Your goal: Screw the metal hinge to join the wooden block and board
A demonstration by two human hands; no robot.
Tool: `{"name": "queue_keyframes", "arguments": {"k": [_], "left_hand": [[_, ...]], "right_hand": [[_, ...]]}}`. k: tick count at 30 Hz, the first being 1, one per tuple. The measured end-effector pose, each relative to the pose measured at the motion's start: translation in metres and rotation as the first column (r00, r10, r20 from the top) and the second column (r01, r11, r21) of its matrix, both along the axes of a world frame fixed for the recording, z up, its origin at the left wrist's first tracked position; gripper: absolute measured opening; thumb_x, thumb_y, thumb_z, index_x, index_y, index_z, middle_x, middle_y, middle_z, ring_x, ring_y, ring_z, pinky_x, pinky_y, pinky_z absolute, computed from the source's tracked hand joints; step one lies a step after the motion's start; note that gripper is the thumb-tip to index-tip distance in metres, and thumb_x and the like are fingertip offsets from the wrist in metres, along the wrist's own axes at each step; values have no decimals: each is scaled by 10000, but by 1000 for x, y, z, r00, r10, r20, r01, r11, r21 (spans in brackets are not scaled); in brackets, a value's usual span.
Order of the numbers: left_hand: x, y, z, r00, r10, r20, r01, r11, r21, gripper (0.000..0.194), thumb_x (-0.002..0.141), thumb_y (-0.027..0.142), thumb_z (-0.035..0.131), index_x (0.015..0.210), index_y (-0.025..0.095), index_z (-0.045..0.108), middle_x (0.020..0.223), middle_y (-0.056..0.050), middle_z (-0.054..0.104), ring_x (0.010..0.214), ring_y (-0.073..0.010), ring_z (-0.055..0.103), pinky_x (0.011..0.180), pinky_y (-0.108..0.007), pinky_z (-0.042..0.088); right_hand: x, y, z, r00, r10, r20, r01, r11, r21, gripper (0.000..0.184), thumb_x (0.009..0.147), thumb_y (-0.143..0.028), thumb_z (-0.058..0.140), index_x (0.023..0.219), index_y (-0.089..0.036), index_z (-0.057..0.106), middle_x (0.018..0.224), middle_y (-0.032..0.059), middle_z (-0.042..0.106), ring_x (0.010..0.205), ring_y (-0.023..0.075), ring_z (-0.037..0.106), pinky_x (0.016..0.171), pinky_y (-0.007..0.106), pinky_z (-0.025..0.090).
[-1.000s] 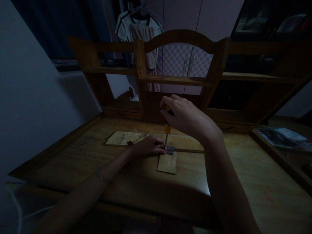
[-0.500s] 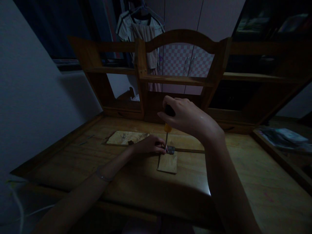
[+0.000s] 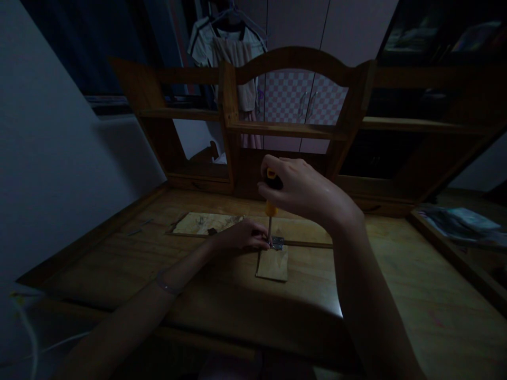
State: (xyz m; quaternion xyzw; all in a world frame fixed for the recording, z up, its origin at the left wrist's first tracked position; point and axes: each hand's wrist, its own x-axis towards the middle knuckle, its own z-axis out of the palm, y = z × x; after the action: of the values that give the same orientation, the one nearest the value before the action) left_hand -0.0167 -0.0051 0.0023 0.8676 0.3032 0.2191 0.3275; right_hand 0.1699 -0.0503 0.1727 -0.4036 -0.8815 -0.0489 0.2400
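Pretty dim in here, but the right hand has its fingers wrapped around the handle of a yellow-and-black screwdriver with a thin metal shaft. It's standing close to upright, tip down at the left end of a small silver metal hinge. The left hand is right there too, fingers bunched around the tip. Honestly can't tell if they're pinching something or just touching, too small and dark.

The hinge sits at the far edge of a small, roughly square pale wooden board, right by the near edge of a long, narrow pale wooden board running crosswise behind it. That long one's pretty stained toward its left end, with a dark patch. Both lie on a yellowish-brown wooden bench, and some thin, greyish loose pieces are off to the left, well apart from the hinge.
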Motion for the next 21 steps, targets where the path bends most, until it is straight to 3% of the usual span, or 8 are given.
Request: {"name": "queue_keyframes", "arguments": {"k": [4,11,21], "left_hand": [[1,1,1,999,-30,-30,29,999,-40,216,819,334,729,896,133,746,683,-10,594,620,-106,490,567,-216,327],[0,2,-2,1000,-13,-27,12,999,-40,229,803,340,744,900,132,749,653,4,565,591,-99,451,551,-215,294],[0,-1,1,1000,-24,-15,23,998,-60,220,819,328,720,915,131,743,627,24,508,585,-95,416,550,-220,281]], "right_hand": [[1,3,0,998,-55,7,55,998,35,209,936,-374,496,992,-197,593,886,65,660,841,216,590,742,322,387],[-1,-2,2,999,31,-17,-31,999,-5,177,883,-243,497,1036,-192,569,981,74,667,912,223,587,793,325,401],[0,4,-2,999,-52,3,52,999,16,224,932,-383,513,1027,-191,581,912,75,658,870,232,593,771,337,391]]}}
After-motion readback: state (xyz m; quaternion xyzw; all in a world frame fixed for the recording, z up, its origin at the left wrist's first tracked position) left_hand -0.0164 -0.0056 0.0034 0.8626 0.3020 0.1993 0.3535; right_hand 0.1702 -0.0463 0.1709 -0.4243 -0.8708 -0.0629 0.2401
